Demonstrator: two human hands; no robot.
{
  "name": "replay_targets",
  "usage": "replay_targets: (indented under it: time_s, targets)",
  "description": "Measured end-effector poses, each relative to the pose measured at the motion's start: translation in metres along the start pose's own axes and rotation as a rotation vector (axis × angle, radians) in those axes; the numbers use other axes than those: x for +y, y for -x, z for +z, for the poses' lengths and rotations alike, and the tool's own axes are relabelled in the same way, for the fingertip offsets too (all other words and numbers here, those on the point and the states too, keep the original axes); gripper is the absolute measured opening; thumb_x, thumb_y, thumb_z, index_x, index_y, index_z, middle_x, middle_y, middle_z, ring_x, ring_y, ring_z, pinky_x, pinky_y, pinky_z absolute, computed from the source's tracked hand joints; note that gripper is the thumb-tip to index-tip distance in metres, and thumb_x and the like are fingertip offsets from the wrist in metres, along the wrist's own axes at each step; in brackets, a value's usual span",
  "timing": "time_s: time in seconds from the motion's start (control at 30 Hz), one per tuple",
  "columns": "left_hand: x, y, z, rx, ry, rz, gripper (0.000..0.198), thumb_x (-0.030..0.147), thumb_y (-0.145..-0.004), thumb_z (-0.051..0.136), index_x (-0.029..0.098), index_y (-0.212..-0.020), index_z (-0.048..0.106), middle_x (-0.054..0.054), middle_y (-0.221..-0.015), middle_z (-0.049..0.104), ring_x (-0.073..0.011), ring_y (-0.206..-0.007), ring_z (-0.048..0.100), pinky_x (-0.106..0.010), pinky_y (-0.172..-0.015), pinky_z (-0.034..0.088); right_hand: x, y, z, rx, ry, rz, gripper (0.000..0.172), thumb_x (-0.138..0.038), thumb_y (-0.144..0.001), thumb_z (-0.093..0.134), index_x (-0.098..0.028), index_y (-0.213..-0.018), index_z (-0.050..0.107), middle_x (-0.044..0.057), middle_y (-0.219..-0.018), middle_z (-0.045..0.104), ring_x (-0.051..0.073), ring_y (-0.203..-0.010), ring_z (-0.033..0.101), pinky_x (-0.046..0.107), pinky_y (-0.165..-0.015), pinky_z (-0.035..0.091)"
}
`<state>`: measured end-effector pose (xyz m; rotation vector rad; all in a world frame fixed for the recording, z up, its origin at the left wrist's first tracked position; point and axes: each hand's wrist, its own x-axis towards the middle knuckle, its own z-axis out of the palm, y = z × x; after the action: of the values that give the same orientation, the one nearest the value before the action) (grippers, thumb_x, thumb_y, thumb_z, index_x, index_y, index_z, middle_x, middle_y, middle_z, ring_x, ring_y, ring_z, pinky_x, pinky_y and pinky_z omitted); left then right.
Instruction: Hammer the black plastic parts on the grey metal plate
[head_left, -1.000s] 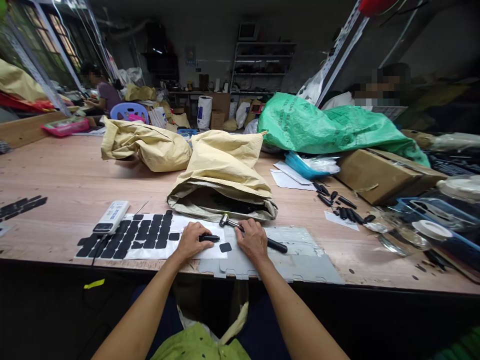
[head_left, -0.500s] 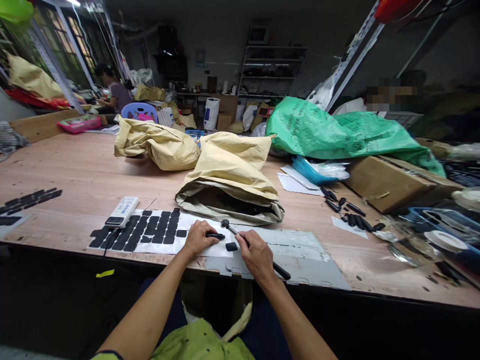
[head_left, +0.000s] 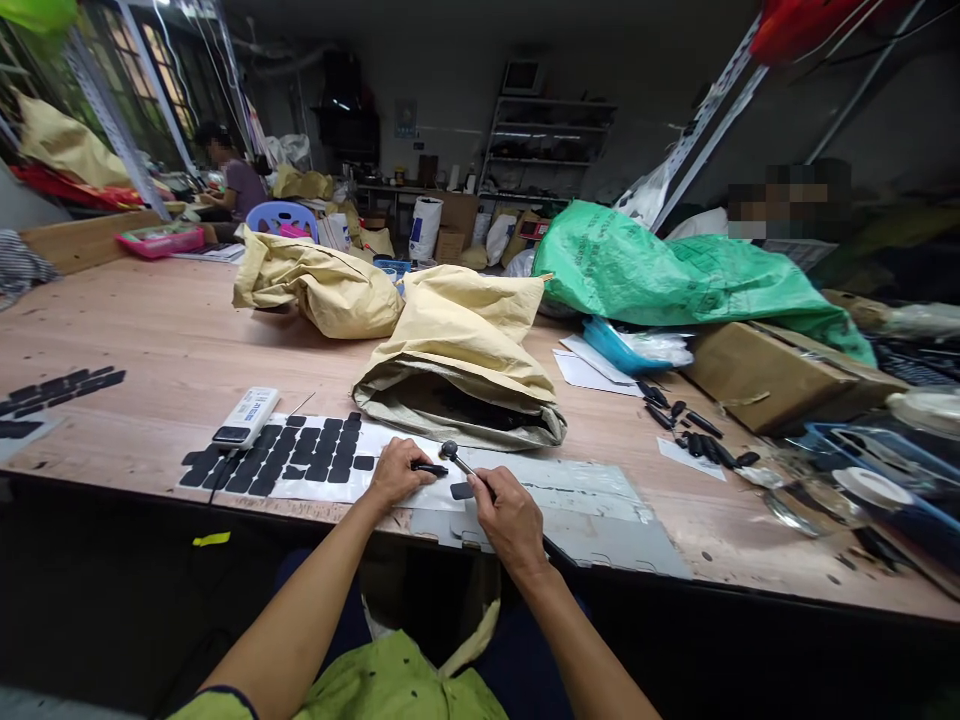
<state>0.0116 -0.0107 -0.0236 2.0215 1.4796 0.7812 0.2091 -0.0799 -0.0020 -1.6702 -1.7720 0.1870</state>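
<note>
My left hand (head_left: pixel 397 472) is closed around a slim black part (head_left: pixel 430 468) whose end sticks out to the right, just above the white sheet (head_left: pixel 390 440). My right hand (head_left: pixel 510 515) grips what looks like a ratchet wrench (head_left: pixel 463 465), with a round dark head, a metal shaft and a black handle running back under the palm. The wrench head is close to the tip of the black part; whether they touch I cannot tell. Beside my right fingers a black rounded pad (head_left: pixel 460 491) lies on the sheet, partly covered.
Rows of black pads (head_left: pixel 274 455) lie left, with a white device (head_left: pixel 246 418) and its cable. A yellow sack (head_left: pixel 465 340) gapes open ahead. Loose black parts (head_left: pixel 697 440), a cardboard box (head_left: pixel 780 375) and a green sack (head_left: pixel 675 265) are right. A person (head_left: pixel 236 185) sits far left.
The wrench handle has swung lower behind my right hand, and my right fingers cover a little more of the black pad. My left hand stays in place; the view shifts slightly.
</note>
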Motion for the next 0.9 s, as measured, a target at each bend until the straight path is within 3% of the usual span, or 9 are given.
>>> replay_targets:
  time_s: [0.13, 0.23, 0.4, 0.6, 0.8, 0.9]
  targets:
    - [0.002, 0.0, -0.001, 0.013, -0.009, -0.012, 0.015, 0.025, -0.066, 0.081, 0.023, -0.079, 0.076, 0.0, -0.078, 0.064, -0.0199, -0.09, 0.052, -0.031, -0.08, 0.04, 0.002, 0.005, 0.003, -0.087, 0.012, -0.023, 0.026, -0.037, -0.094, 0.046, -0.025, -0.09, 0.068, 0.001, -0.084, 0.064, 0.016, -0.076, 0.06, 0.026, -0.064, 0.038]
    - [0.003, 0.001, -0.001, 0.012, -0.007, -0.013, 0.014, 0.024, -0.065, 0.081, 0.023, -0.078, 0.075, 0.0, -0.08, 0.065, -0.0202, -0.091, 0.052, -0.031, -0.079, 0.04, 0.006, 0.003, 0.005, -0.057, 0.032, 0.019, 0.024, -0.037, -0.094, 0.047, -0.025, -0.091, 0.068, 0.001, -0.085, 0.065, 0.016, -0.076, 0.059, 0.026, -0.065, 0.037]
    - [0.007, 0.003, -0.004, 0.005, -0.027, 0.005, 0.012, 0.024, -0.067, 0.078, 0.022, -0.079, 0.074, -0.001, -0.081, 0.065, -0.0212, -0.091, 0.052, -0.032, -0.08, 0.04, 0.027, -0.023, 0.005, 0.02, 0.153, 0.019, 0.018, -0.033, -0.092, 0.052, -0.022, -0.092, 0.067, 0.002, -0.091, 0.065, 0.016, -0.08, 0.057, 0.028, -0.067, 0.035]
    - [0.013, 0.006, -0.007, -0.044, -0.071, 0.011, 0.016, 0.029, -0.065, 0.079, 0.021, -0.079, 0.073, -0.001, -0.082, 0.063, -0.0224, -0.091, 0.052, -0.034, -0.081, 0.039, 0.059, -0.047, 0.014, -0.041, 0.387, -0.001, 0.012, -0.026, -0.089, 0.057, -0.019, -0.092, 0.067, 0.006, -0.093, 0.062, 0.021, -0.087, 0.052, 0.031, -0.073, 0.032]
    - [0.006, 0.003, -0.006, -0.046, -0.065, 0.021, 0.017, 0.036, -0.075, 0.074, 0.021, -0.082, 0.071, -0.001, -0.082, 0.063, -0.0211, -0.09, 0.051, -0.034, -0.08, 0.037, 0.064, -0.044, 0.021, 0.012, 0.368, -0.002, 0.012, -0.028, -0.089, 0.057, -0.02, -0.091, 0.065, 0.004, -0.092, 0.06, 0.021, -0.089, 0.049, 0.032, -0.078, 0.031]
    - [0.014, 0.01, -0.011, -0.043, -0.057, 0.081, 0.019, 0.038, -0.081, 0.067, 0.019, -0.08, 0.068, -0.002, -0.082, 0.062, -0.0209, -0.089, 0.05, -0.034, -0.079, 0.037, 0.062, -0.044, 0.02, 0.01, 0.383, -0.008, 0.011, -0.028, -0.088, 0.057, -0.02, -0.089, 0.064, 0.004, -0.091, 0.059, 0.021, -0.088, 0.049, 0.031, -0.076, 0.031]
